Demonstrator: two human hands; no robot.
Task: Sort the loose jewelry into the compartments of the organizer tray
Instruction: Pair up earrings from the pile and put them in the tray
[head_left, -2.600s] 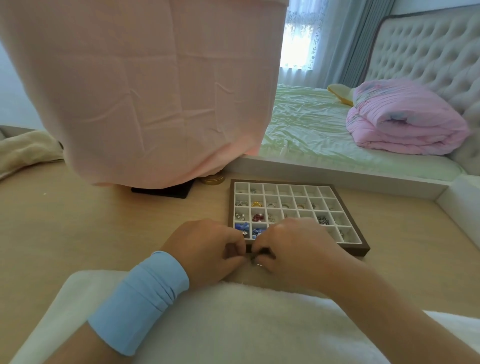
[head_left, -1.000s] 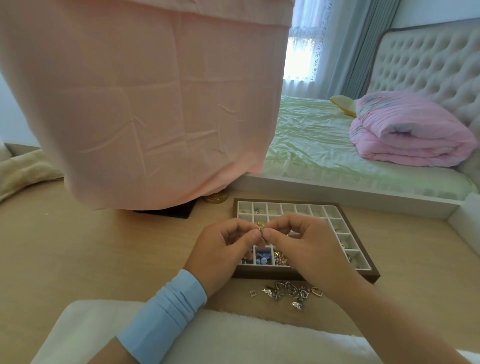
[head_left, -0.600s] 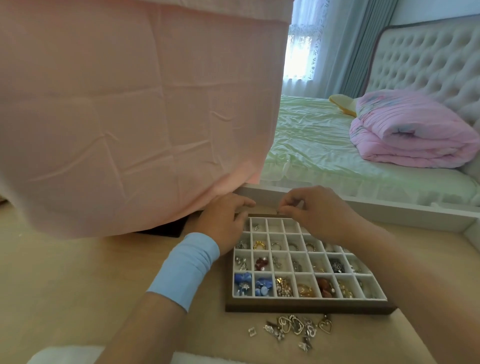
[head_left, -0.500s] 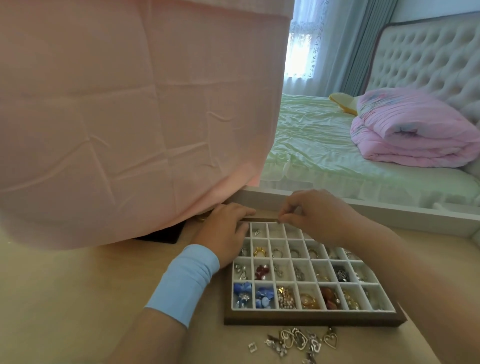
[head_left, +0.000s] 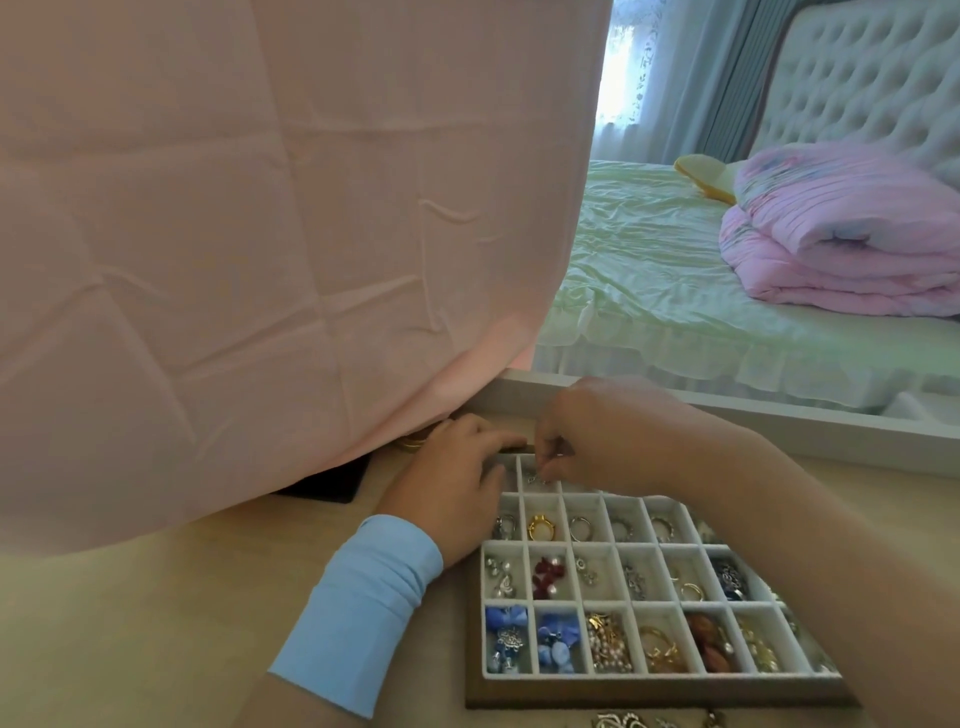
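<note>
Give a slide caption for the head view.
Right hand pinches jewelry over the organizer tray's far row; left hand rests on its corner.

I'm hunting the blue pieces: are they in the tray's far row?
No, the blue pieces lie in the tray, in its nearest row's two leftmost compartments.
</note>
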